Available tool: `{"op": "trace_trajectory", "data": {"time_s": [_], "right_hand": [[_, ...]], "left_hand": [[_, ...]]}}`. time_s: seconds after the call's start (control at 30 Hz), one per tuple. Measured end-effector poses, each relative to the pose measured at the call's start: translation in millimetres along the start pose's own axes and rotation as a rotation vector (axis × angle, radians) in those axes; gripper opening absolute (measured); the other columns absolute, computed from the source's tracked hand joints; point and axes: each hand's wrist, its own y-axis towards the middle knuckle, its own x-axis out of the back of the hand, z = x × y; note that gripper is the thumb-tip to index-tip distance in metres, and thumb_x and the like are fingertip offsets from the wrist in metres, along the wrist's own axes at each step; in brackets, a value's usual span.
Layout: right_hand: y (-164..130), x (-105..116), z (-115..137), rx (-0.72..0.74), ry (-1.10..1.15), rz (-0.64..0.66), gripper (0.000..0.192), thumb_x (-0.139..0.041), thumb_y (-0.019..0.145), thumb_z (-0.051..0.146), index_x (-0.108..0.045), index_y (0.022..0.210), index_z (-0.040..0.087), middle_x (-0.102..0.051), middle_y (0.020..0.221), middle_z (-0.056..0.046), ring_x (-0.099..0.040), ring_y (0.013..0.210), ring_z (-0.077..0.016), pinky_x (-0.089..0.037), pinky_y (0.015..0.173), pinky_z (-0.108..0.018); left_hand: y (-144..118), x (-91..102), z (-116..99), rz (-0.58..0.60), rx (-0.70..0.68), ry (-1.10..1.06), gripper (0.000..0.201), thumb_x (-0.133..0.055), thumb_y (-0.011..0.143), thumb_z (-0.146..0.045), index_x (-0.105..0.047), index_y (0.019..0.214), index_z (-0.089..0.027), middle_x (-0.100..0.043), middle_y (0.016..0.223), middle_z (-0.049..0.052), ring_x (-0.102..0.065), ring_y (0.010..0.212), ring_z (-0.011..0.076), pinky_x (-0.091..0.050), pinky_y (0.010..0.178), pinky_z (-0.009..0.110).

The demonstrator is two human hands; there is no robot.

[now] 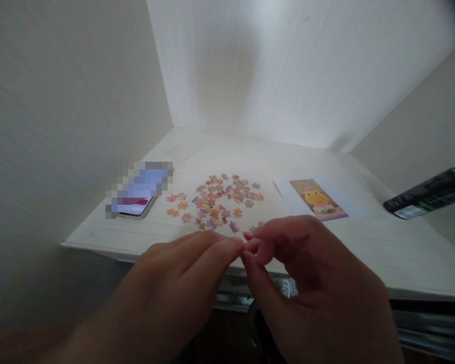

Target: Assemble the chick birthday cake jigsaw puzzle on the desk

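So a phone point(140, 194) sat far left on the desk point(364, 253), then my left hand point(189, 273), fingers bunched. Puzzle pieces point(212, 205) lay scattered just beyond. My right hand point(318, 283) was loosely curled, fingertips meeting the left's; couldn't tell if either gripped anything. Chick picture point(318, 199) and black can point(428, 194) were further right.

The left-hand grip point(182, 278) and right-hand grip point(322, 278) meet at the fingertips above the counter's point(409, 253) near edge, before scattered jigsaw pieces point(212, 195); phone point(142, 194) left, printed picture point(318, 199) and dark can point(430, 193) right.
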Motion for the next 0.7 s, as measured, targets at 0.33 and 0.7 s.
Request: {"op": "trace_trajectory", "data": {"time_s": [0.33, 0.7], "right_hand": [[1.5, -7.9, -13.7, -0.143, 0.022, 0.031, 0.017, -0.066, 0.075, 0.012, -0.056, 0.085, 0.023, -0.064, 0.08, -0.003, -0.063, 0.072, -0.0187, -0.054, 0.064, -0.03], [4.0, -14.3, -2.3, -0.463, 0.323, 0.07, 0.021, -0.072, 0.073, 0.021, -0.055, 0.085, 0.023, -0.065, 0.07, -0.001, -0.065, 0.064, -0.019, -0.05, 0.051, -0.025]], "left_hand": [[10.0, -0.7, 6.3, 0.174, 0.013, -0.017, 0.02, -0.045, 0.09, -0.008, -0.059, 0.099, -0.019, -0.065, 0.085, 0.001, -0.062, 0.072, 0.0133, -0.053, 0.064, 0.024], [-4.9, -8.0, 19.3, 0.123, 0.012, 0.077, 0.013, -0.046, 0.09, -0.011, -0.056, 0.088, -0.019, -0.06, 0.075, -0.001, -0.054, 0.062, 0.01, -0.04, 0.056, 0.022]]}}
